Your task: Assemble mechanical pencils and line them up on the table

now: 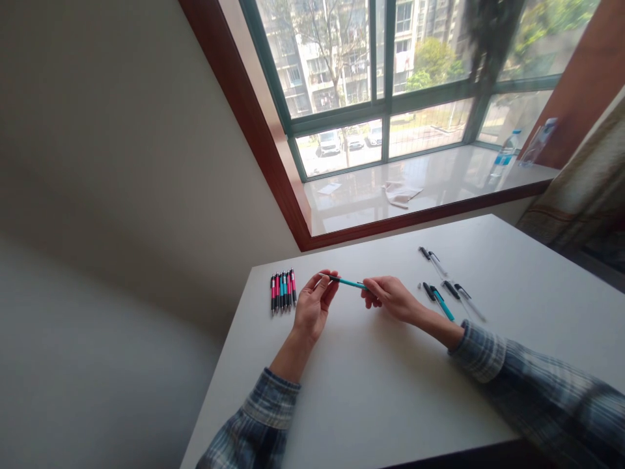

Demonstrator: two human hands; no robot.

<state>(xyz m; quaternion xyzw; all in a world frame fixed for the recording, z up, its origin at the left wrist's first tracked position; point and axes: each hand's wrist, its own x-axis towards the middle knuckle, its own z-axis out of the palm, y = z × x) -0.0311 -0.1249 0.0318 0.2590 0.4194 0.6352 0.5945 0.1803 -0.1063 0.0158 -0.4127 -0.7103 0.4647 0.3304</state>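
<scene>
The turquoise pen (350, 283) lies between the person's two hands and serves as the landmark: its long axis runs side to side from one hand to the other, its turquoise end dipping slightly toward the right. The left hand (311, 309) pinches the black end between thumb and fingers, and the right hand (393, 298) is wrapped around the turquoise end, so both are clamped on it and neither is nearer than the other. It appears to be held above the tabletop (371, 391), though how high is hard to tell. To the left of the turquoise pen stands a row of pens (280, 290), side by side, apparently six, four pink and two turquoise, their lengths roughly crosswise to it. To its right, well apart, lie loose pen parts: two clear tubes (438, 264), one turquoise tube (443, 304) and three black grips (450, 290), all slanting down toward the right, plus one small grey piece (418, 285) on the side toward the turquoise pen. Farther off beyond the turquoise pen, the window ledge (351, 215) carries two bottles (505, 153), one crumpled sheet (401, 194) and one small white paper (329, 189).
</scene>
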